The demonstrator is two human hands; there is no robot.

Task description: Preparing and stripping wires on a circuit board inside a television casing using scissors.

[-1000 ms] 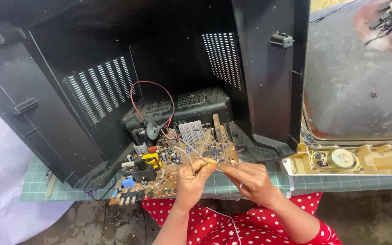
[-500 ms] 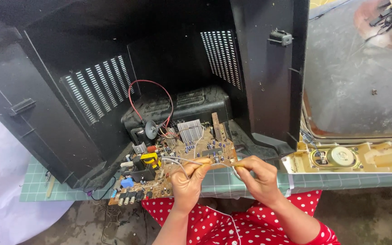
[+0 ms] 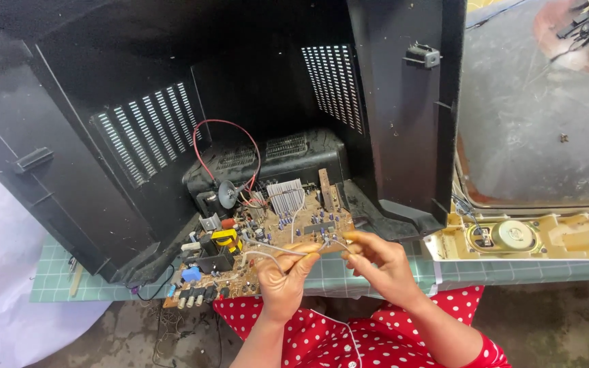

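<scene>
Left hand (image 3: 282, 278) gripping the brown component-crowded circuit board (image 3: 267, 242) at the green gridded mat's (image 3: 56, 276) front edge; right hand (image 3: 376, 262) pinching thin grey wires (image 3: 277, 251). Best keeping strain off solder joints.

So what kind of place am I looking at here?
Probably an informal electronics repair or salvage spot, possibly outdoors. A black television back cover lies open on a green grid mat, a circuit board is in both hands, and a picture tube with a speaker sits beside it, over a bare concrete floor.
</scene>
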